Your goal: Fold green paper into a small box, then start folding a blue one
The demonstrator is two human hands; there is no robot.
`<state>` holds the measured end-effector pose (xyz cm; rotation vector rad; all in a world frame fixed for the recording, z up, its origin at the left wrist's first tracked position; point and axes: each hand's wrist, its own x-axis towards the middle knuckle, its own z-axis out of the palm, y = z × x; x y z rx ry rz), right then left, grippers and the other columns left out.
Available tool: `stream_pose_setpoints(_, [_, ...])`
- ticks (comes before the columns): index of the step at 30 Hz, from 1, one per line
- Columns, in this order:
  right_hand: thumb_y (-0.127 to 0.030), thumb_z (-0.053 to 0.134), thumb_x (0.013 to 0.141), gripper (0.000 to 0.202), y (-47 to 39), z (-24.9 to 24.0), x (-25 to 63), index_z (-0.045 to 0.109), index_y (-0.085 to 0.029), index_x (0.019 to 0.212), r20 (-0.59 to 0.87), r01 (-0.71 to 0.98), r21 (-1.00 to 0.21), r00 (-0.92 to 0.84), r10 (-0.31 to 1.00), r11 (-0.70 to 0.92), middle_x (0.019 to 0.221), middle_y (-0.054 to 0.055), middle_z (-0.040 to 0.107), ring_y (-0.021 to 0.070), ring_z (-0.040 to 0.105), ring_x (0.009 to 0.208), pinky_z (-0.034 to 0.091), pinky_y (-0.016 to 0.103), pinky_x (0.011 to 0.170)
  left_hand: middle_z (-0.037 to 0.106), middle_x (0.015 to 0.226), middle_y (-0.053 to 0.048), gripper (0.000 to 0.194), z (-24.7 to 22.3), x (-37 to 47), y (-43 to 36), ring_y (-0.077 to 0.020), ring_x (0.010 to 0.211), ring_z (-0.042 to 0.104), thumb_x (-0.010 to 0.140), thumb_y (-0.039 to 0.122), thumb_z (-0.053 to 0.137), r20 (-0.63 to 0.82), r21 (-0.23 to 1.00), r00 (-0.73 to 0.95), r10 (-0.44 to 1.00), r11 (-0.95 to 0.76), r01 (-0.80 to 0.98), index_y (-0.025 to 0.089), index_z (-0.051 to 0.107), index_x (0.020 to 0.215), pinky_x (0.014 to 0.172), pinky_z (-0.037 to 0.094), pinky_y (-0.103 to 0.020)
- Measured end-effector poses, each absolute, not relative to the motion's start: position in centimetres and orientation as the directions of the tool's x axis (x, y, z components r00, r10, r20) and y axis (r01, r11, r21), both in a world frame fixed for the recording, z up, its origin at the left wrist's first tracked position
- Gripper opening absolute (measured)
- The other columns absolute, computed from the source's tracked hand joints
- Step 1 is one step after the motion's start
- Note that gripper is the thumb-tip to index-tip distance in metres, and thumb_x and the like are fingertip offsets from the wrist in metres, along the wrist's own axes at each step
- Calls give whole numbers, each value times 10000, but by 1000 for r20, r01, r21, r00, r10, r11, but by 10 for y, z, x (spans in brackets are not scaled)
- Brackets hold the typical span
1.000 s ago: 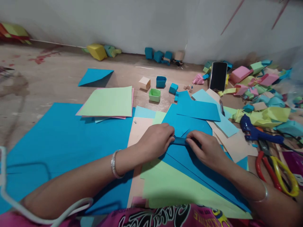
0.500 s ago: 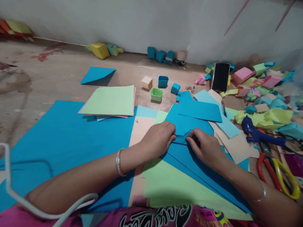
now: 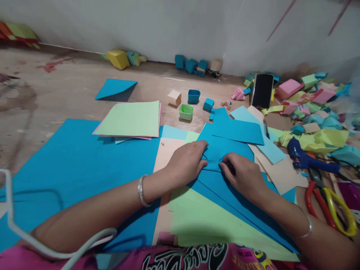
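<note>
Between my two hands lies a small folded piece of blue paper (image 3: pixel 213 165), flat on top of larger blue sheets. My left hand (image 3: pixel 187 161) is at its left end, thumb on the near edge and fingers stretched over the far side. At the right end, my right hand (image 3: pixel 243 174) pinches the paper between thumb and curled fingers. A blue paper strip (image 3: pixel 239 131) lies just beyond. Under the work, green sheets (image 3: pixel 208 221) and a large blue sheet (image 3: pixel 84 161) spread out.
Small folded paper boxes, among them a green box (image 3: pixel 186 112), stand at the back. On the right are a phone (image 3: pixel 262 91), a blue glue gun (image 3: pixel 309 157), red-handled pliers (image 3: pixel 316 198), yellow-handled scissors (image 3: pixel 341 213) and a paper heap (image 3: pixel 315 101). A white cable (image 3: pixel 11 210) crosses front left.
My left thumb and fingers have spread apart, and the hand has shifted slightly left. More of the folded blue paper shows. My right hand keeps its pinch almost in place.
</note>
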<state>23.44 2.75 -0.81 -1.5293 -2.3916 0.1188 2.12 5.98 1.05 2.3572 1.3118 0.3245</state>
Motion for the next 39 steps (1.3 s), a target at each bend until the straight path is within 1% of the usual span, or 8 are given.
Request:
stream_pose_setpoints(12, [-353, 479, 931, 186, 26, -10, 235, 542, -190, 867, 222, 889, -215, -358, 907, 403, 696, 36, 604, 184, 583, 623, 321, 278, 515, 653, 975, -67, 319, 14, 21, 64, -217, 868, 597, 865, 278, 636, -40, 502, 526, 849, -438, 745, 174, 582, 1162, 739, 481, -339])
stream_pose_setpoints(16, [-360, 540, 901, 318, 32, -9, 236, 554, -115, 1104, 313, 887, -151, -376, 872, 436, 957, 160, 642, 287, 600, 894, 461, 370, 695, 634, 979, -75, 345, 15, 22, 65, -224, 876, 586, 849, 275, 656, -60, 493, 518, 853, -426, 759, 161, 586, 1167, 758, 481, -349])
stream_pose_setpoints(20, [-336, 571, 890, 461, 40, -7, 239, 489, -99, 1277, 306, 849, -130, -457, 835, 512, 1165, 206, 608, 333, 541, 1060, 457, 462, 839, 567, 1047, -102, 348, 15, 21, 67, -259, 964, 554, 809, 279, 697, -27, 458, 514, 857, -446, 769, 167, 613, 1127, 803, 469, -374])
stream_pose_setpoints(27, [-292, 586, 883, 346, 42, -2, 240, 567, -130, 1189, 291, 812, -184, -494, 819, 554, 1031, 151, 636, 298, 538, 981, 432, 413, 782, 571, 1020, -81, 336, 12, 22, 69, -242, 946, 532, 759, 215, 726, 36, 505, 523, 851, -468, 726, 167, 566, 1051, 779, 445, -353])
stream_pose_setpoints(29, [-270, 578, 887, 252, 41, -1, 239, 611, -139, 1100, 299, 796, -209, -500, 812, 567, 969, 136, 635, 277, 534, 941, 420, 389, 758, 590, 946, -55, 347, 12, 22, 69, -219, 875, 538, 758, 197, 713, 52, 521, 522, 851, -469, 713, 173, 555, 1065, 722, 430, -327])
stream_pose_setpoints(32, [-212, 550, 899, 117, 41, 0, 239, 658, -164, 894, 330, 759, -232, -527, 783, 609, 867, 93, 635, 227, 524, 850, 396, 351, 733, 584, 801, -19, 183, 13, 22, 69, -186, 757, 523, 758, 118, 653, 35, 534, 567, 823, -495, 685, 185, 614, 924, 633, 382, -292])
stream_pose_setpoints(35, [-159, 497, 925, 201, 39, 2, 240, 671, -174, 826, 365, 732, -136, -589, 721, 667, 838, 72, 655, 202, 515, 819, 375, 343, 735, 580, 774, -31, 150, 15, 22, 68, -185, 752, 508, 752, 45, 573, 66, 476, 646, 760, -593, 649, 179, 630, 786, 623, 350, -294])
stream_pose_setpoints(39, [-147, 477, 938, 209, 32, 8, 243, 685, -148, 948, 324, 677, 35, -703, 633, 735, 946, 101, 684, 223, 540, 882, 375, 366, 755, 580, 813, -59, 172, 17, 23, 64, -206, 769, 490, 841, 85, 486, 89, 308, 735, 672, -720, 622, 179, 629, 840, 611, 315, -314])
